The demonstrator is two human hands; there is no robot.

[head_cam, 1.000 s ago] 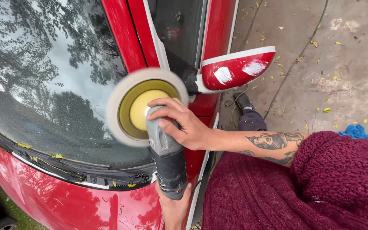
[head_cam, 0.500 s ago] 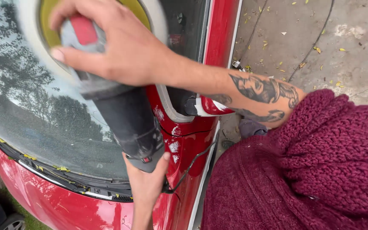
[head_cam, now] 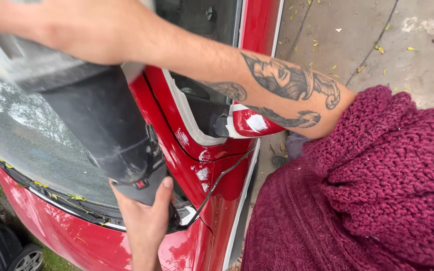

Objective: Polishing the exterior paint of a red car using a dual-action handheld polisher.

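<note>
— Polisher (head_cam: 101, 125) first, since both hands are on it: where is it sitting?

— It is hanging over the windscreen (head_cam: 21, 135) of the red car (head_cam: 51, 236), on the left of the scene, its dark grey body slanting from the far left down toward the near middle. Its head is running out of the top left corner, blurred, so I cannot make out the pad.

— What is lying around it, biggest first?

— The car is filling the left half, with the windscreen taking most of that. On the right the concrete ground (head_cam: 417, 60) is showing, dotted with small yellow leaves. A chunky maroon knitted sleeve (head_cam: 377, 185) is covering the near right. Smaller still, the red wing mirror (head_cam: 252, 123) is sticking out beside the door pillar, just under the tattooed forearm.

— And the hands?

— The right hand (head_cam: 71, 30) is reaching across from the sleeve and lying over the far end of the tool; its fingers are cut off by the frame, so I cannot tell how they are closing. The left hand (head_cam: 144, 216) is coming up from the near edge, fingers wrapping around the tail of the body, thumb pressing beside a small red switch (head_cam: 139, 184).
</note>
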